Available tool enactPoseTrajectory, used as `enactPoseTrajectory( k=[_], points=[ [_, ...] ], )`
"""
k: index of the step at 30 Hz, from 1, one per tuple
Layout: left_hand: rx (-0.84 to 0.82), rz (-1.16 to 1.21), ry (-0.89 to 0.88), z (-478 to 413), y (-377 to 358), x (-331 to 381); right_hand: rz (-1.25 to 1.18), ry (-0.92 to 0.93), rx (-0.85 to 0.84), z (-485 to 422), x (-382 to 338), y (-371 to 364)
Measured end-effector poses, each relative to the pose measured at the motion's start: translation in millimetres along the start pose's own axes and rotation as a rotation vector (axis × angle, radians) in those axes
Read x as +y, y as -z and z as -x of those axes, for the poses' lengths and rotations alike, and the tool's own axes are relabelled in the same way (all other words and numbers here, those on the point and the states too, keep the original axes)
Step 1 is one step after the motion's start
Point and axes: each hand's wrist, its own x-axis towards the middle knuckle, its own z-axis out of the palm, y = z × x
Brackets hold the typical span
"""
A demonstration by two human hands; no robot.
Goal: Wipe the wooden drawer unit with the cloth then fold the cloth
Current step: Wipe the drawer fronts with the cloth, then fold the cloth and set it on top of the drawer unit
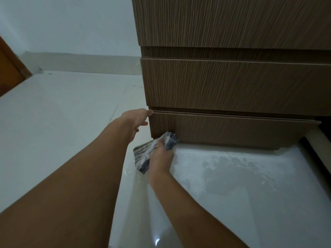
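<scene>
The wooden drawer unit (pixel 223 83) fills the upper right, with three brown grained drawer fronts stacked above the floor. My right hand (pixel 161 158) grips a blue-and-white striped cloth (pixel 143 156) and presses its upper end against the bottom left corner of the lowest drawer front (pixel 232 129). One end of the cloth hangs down to the left of my wrist. My left hand (pixel 136 120) rests with spread fingers against the left edge of the unit, at the gap above the lowest drawer, holding nothing.
A pale glossy tiled floor (pixel 62 113) spreads left and in front of the unit, with a whitish dusty patch (pixel 241 169) at the right. A white wall and skirting run behind. A brown door edge (pixel 9 68) shows at far left.
</scene>
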Motion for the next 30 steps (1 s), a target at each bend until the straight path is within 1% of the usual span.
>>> enactPoseTrajectory(
  k=[3, 5, 7, 9, 11, 13, 16, 19, 22, 26, 30],
  points=[
    [-0.003, -0.018, -0.013, -1, 0, 3, 0.031, -0.046, -0.074, 5, -15, -10],
    [-0.006, -0.042, -0.018, 2, 0, 6, 0.102, -0.053, -0.152, 13, -17, -12],
    [0.015, -0.027, 0.013, 5, 1, 3, 0.208, -0.007, -0.276, 18, -19, -9],
    [0.049, 0.004, 0.034, 10, 8, -6, 0.348, 0.085, -0.398, 22, -27, 1],
    [0.065, 0.030, 0.045, 16, 20, -16, 0.468, 0.162, -0.476, 26, -41, 18],
    [0.004, 0.059, 0.080, 26, 30, -23, 0.509, 0.198, -0.514, 30, -53, 40],
    [-0.202, 0.048, 0.093, 44, 37, -23, 0.466, 0.167, -0.484, 36, -69, 68],
    [-0.338, -0.050, 0.019, 68, 32, -9, 0.373, 0.133, -0.430, 48, -86, 79],
    [-0.386, -0.072, -0.066, 93, 33, 10, 0.293, 0.161, -0.419, 66, -107, 77],
    [-0.362, -0.061, -0.210, 127, 58, 40, 0.266, 0.219, -0.519, 99, -138, 68],
    [-0.282, -0.022, -0.356, 165, 85, 76, 0.318, 0.262, -0.627, 141, -164, 55]
  ],
)
